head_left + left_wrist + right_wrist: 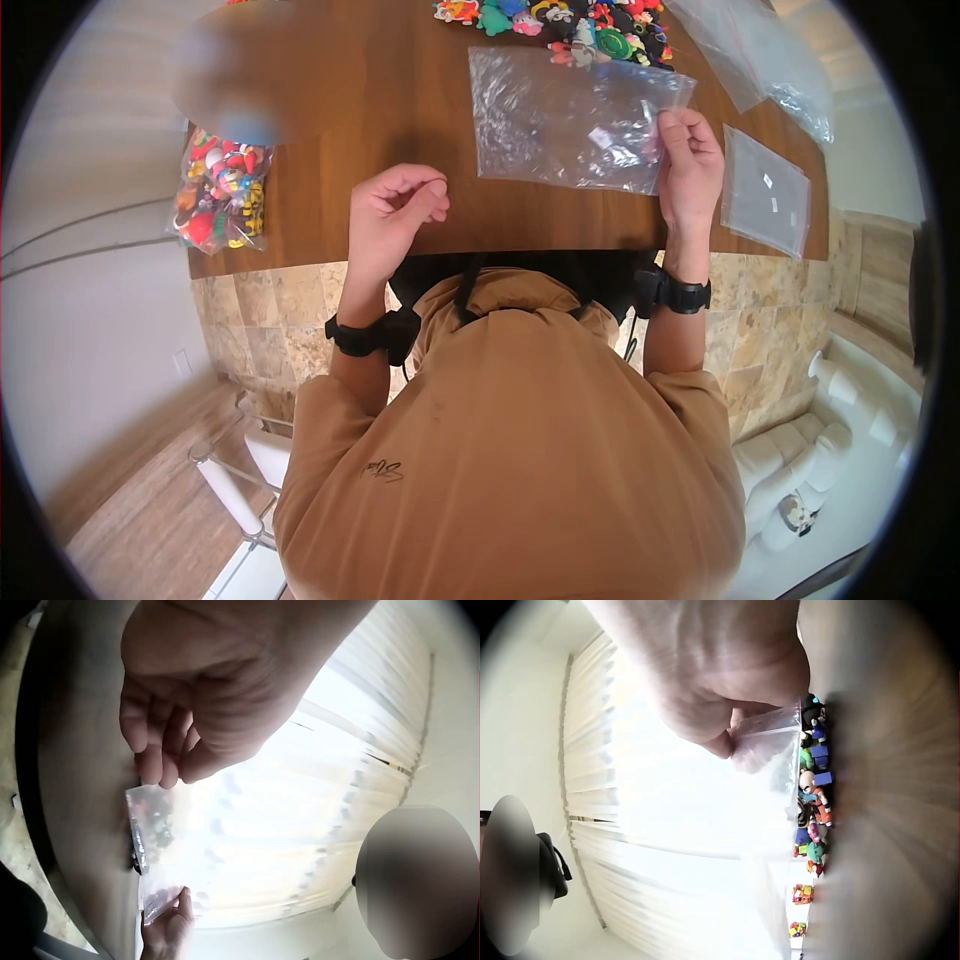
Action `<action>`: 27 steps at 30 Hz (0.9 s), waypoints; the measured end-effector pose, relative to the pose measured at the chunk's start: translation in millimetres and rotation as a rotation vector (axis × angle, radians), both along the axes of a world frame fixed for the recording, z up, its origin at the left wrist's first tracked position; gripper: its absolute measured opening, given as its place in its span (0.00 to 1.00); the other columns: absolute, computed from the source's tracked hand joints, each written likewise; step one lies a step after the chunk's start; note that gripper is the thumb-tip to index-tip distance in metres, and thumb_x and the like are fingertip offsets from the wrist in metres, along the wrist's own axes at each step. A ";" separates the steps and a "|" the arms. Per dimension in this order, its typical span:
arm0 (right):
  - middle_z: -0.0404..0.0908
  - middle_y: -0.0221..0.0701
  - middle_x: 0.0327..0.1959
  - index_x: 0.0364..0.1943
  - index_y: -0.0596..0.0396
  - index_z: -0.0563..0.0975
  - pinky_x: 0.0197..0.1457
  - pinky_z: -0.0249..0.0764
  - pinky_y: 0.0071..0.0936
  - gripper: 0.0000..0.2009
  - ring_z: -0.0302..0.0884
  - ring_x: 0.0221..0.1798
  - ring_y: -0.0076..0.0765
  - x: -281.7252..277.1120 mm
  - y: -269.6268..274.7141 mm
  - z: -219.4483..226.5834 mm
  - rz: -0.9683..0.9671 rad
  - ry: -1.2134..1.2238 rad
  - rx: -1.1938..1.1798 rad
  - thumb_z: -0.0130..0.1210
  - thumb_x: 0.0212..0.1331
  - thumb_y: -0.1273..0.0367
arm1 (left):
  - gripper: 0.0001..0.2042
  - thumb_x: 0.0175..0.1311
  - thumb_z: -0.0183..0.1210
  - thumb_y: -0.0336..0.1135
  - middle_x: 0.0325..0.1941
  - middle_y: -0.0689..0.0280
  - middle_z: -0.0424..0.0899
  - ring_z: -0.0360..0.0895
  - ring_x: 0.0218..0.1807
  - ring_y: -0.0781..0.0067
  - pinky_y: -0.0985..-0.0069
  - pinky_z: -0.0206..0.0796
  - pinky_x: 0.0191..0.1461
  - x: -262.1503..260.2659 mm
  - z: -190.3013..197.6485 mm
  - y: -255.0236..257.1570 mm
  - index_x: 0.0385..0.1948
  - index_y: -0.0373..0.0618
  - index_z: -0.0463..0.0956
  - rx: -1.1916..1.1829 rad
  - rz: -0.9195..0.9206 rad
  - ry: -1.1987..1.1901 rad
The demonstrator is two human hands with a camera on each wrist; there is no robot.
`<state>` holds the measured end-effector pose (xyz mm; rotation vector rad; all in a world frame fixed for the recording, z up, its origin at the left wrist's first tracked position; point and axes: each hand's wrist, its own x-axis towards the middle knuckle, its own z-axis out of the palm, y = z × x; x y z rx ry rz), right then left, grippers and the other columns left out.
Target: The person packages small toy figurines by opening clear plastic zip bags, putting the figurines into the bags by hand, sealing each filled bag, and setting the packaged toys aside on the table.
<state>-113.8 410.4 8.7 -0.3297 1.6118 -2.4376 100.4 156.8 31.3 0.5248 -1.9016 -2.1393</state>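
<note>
My right hand (690, 165) pinches the right edge of a clear plastic bag (560, 120) between thumb and fingers, and the bag is held up over the wooden table. The bag looks flat, with light glinting off its creases. My left hand (395, 215) hovers left of the bag, near the table's front edge, fingers loosely bent and thumb close to them, with nothing visible in it. In the left wrist view a gap shows between these fingertips and the bag (154, 825). Behind the bag lies a pile of small colourful rubber figures (600, 30), partly covered by it.
At the table's left edge lies a clear bag filled with colourful figures (220, 190). A flat clear bag (765, 190) lies at the right, with more clear plastic bags (760, 60) behind it. A blurred shape (230, 80) covers part of the far left.
</note>
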 end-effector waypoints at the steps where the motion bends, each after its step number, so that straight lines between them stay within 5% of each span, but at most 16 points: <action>1: 0.82 0.28 0.30 0.44 0.61 0.79 0.36 0.72 0.17 0.06 0.76 0.30 0.19 3.6 -0.2 3.0 -0.001 0.001 0.002 0.57 0.66 0.74 | 0.04 0.67 0.60 0.26 0.31 0.67 0.84 0.80 0.31 0.82 0.84 0.72 0.35 -3.3 2.6 2.5 0.39 0.36 0.81 0.002 -0.001 0.001; 4: 0.82 0.26 0.31 0.41 0.60 0.80 0.38 0.71 0.16 0.05 0.76 0.33 0.17 28.1 -4.7 23.7 0.267 0.172 0.289 0.58 0.65 0.73 | 0.06 0.63 0.62 0.25 0.36 0.65 0.84 0.81 0.37 0.78 0.80 0.73 0.40 -25.1 34.9 20.8 0.40 0.37 0.81 -0.169 0.054 0.129; 6: 0.82 0.25 0.31 0.39 0.60 0.80 0.37 0.71 0.17 0.04 0.75 0.32 0.17 43.7 -10.8 41.9 0.315 0.261 0.357 0.59 0.65 0.73 | 0.10 0.57 0.65 0.24 0.39 0.64 0.84 0.81 0.45 0.69 0.74 0.73 0.47 -45.8 58.8 31.2 0.41 0.40 0.81 -0.682 0.054 0.325; 10: 0.80 0.27 0.29 0.33 0.60 0.80 0.34 0.69 0.21 0.03 0.72 0.28 0.23 55.0 -12.3 69.3 0.375 0.459 0.462 0.61 0.60 0.74 | 0.13 0.56 0.65 0.21 0.42 0.62 0.84 0.79 0.54 0.65 0.71 0.71 0.54 -67.7 78.2 43.6 0.44 0.38 0.81 -0.681 -0.061 0.381; 14: 0.78 0.30 0.29 0.32 0.58 0.79 0.33 0.69 0.23 0.03 0.73 0.27 0.29 59.3 -4.2 81.2 0.382 0.557 0.513 0.61 0.56 0.74 | 0.08 0.54 0.64 0.21 0.38 0.63 0.85 0.79 0.54 0.61 0.70 0.71 0.54 -77.2 73.7 49.2 0.35 0.38 0.82 -0.693 -0.215 0.507; 25: 0.79 0.33 0.29 0.34 0.57 0.79 0.32 0.73 0.28 0.04 0.78 0.30 0.38 73.8 -10.4 98.0 0.289 0.687 0.446 0.60 0.54 0.78 | 0.05 0.52 0.63 0.20 0.31 0.64 0.84 0.81 0.49 0.59 0.70 0.73 0.49 -69.9 82.3 65.1 0.30 0.39 0.81 -0.722 -0.237 0.518; 27: 0.79 0.33 0.29 0.33 0.57 0.79 0.32 0.73 0.28 0.04 0.78 0.29 0.38 73.7 -9.6 98.3 0.289 0.692 0.444 0.60 0.54 0.78 | 0.05 0.51 0.65 0.24 0.30 0.67 0.83 0.82 0.46 0.60 0.69 0.75 0.44 -70.0 80.0 67.6 0.29 0.46 0.81 -0.719 -0.171 0.538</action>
